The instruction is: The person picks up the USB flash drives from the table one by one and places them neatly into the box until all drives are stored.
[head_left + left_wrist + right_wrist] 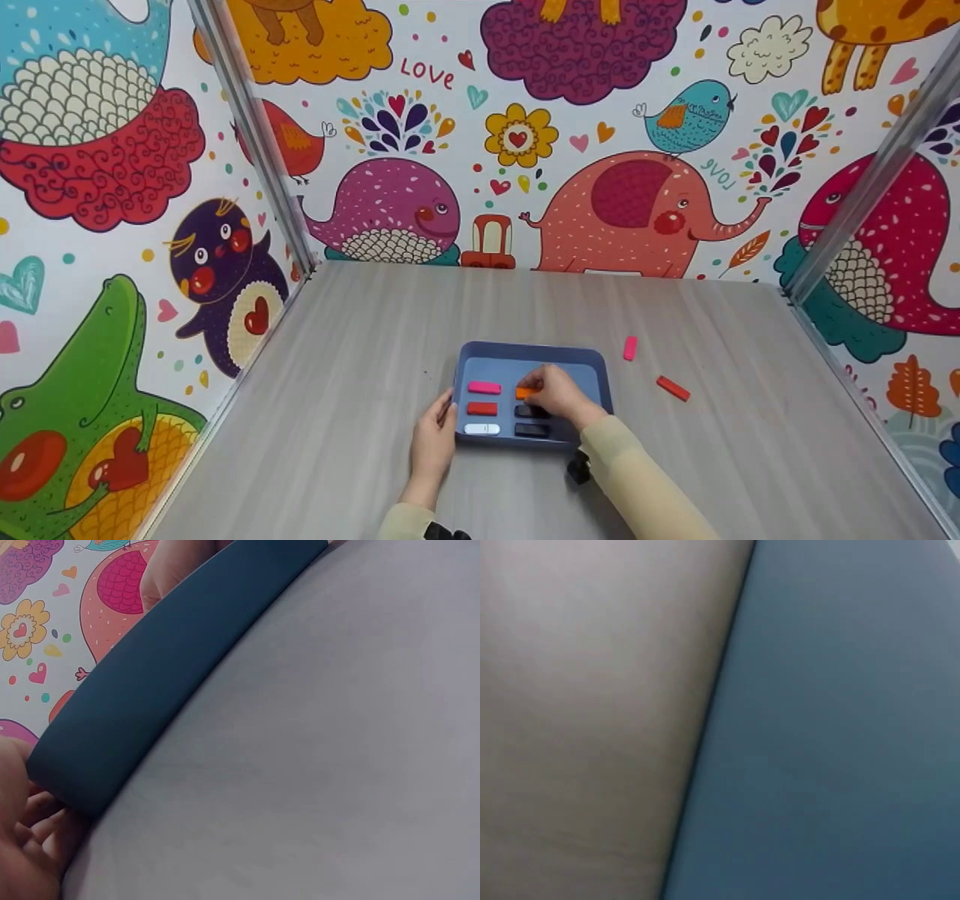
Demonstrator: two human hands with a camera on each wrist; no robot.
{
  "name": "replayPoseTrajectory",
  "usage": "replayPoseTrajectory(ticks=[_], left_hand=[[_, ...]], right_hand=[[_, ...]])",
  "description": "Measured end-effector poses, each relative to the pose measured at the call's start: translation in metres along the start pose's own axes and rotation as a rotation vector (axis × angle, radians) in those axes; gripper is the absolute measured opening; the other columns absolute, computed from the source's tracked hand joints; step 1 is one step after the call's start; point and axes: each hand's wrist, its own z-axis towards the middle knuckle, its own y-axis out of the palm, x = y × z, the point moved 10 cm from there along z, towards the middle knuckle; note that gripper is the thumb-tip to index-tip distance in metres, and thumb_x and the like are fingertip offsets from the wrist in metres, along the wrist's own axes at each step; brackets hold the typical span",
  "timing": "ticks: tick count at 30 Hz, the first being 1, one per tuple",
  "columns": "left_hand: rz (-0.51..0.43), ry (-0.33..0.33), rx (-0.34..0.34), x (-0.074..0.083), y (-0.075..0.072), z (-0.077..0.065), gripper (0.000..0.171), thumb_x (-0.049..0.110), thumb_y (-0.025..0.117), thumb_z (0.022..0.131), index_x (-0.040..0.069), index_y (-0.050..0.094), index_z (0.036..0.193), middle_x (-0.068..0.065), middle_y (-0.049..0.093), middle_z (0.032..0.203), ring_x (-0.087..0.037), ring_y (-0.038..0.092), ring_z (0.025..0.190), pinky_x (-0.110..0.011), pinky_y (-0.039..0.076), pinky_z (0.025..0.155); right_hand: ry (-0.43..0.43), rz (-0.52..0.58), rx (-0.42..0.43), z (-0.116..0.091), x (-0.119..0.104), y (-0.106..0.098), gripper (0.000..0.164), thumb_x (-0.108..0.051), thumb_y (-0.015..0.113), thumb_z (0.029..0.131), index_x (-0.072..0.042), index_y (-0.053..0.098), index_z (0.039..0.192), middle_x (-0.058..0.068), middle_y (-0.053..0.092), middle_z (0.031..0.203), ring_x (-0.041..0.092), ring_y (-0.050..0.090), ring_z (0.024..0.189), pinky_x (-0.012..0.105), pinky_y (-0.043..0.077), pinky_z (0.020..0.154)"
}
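A blue tray (536, 352) lies on the table, seen whole in the head view. My left hand (435, 439) grips its left side; in the left wrist view the fingers (56, 836) curl against the tray's outer wall (150, 682). Over the tray, my right hand (555, 394) pinches a small orange oblong stick (524, 393), partly hidden by the fingers. Below it are two black sticks, one partly covered (529, 411) and one in full view (532, 430). A left column holds a pink stick (484, 388), a red stick (481, 409) and a white stick (481, 429).
Right of the tray, a loose pink stick (631, 348) and a loose red stick (673, 388) lie on the wood-grain table (360, 360). Patterned walls (420, 195) with metal posts (259, 135) enclose the back and sides. The right wrist view shows only table and tray wall (817, 727).
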Motion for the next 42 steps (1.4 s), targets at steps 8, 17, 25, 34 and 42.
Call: replayPoseTrajectory(ticks=[8, 17, 25, 34, 42], left_hand=[[-0.014, -0.008, -0.006, 0.0, 0.001, 0.0, 0.038, 0.011, 0.058, 0.104, 0.0, 0.062, 0.14, -0.024, 0.062, 0.142, -0.037, 0.059, 0.134, -0.049, 0.051, 0.111], [-0.014, -0.003, -0.009, 0.0, 0.0, 0.0, 0.038, 0.012, 0.058, 0.104, 0.001, 0.062, 0.14, -0.023, 0.062, 0.143, -0.036, 0.059, 0.135, -0.049, 0.05, 0.112], [-0.019, 0.009, -0.009, 0.001, 0.0, 0.0, 0.038, 0.012, 0.059, 0.104, 0.0, 0.062, 0.14, -0.023, 0.062, 0.142, -0.036, 0.06, 0.134, -0.048, 0.051, 0.111], [-0.015, -0.006, -0.005, -0.001, 0.001, 0.0, 0.038, 0.012, 0.059, 0.104, 0.002, 0.062, 0.14, -0.021, 0.062, 0.143, -0.034, 0.059, 0.135, -0.047, 0.051, 0.111], [-0.009, -0.018, -0.006, -0.002, 0.001, -0.001, 0.039, 0.013, 0.059, 0.104, 0.003, 0.061, 0.141, -0.019, 0.062, 0.145, -0.034, 0.058, 0.137, -0.048, 0.05, 0.112]], right_hand=[[-0.006, 0.008, -0.011, 0.0, 0.0, 0.001, 0.021, 0.003, 0.079, 0.084, -0.004, 0.081, 0.104, 0.01, 0.079, 0.101, 0.022, 0.068, 0.093, 0.048, 0.059, 0.095], [0.021, 0.006, -0.03, 0.001, 0.002, 0.002, 0.022, 0.002, 0.078, 0.086, -0.006, 0.08, 0.107, 0.008, 0.076, 0.103, 0.02, 0.065, 0.093, 0.047, 0.058, 0.098], [-0.02, 0.007, -0.042, -0.001, -0.001, 0.0, 0.023, 0.001, 0.078, 0.087, -0.005, 0.079, 0.108, 0.009, 0.076, 0.104, 0.023, 0.066, 0.095, 0.048, 0.058, 0.097], [-0.069, -0.015, -0.044, -0.005, -0.004, -0.008, 0.023, -0.002, 0.079, 0.086, -0.004, 0.077, 0.109, 0.01, 0.074, 0.104, 0.024, 0.067, 0.095, 0.047, 0.059, 0.092], [-0.078, -0.013, -0.06, -0.009, -0.009, -0.013, 0.022, -0.001, 0.076, 0.089, 0.001, 0.075, 0.111, 0.013, 0.069, 0.1, 0.024, 0.066, 0.091, 0.048, 0.06, 0.088]])
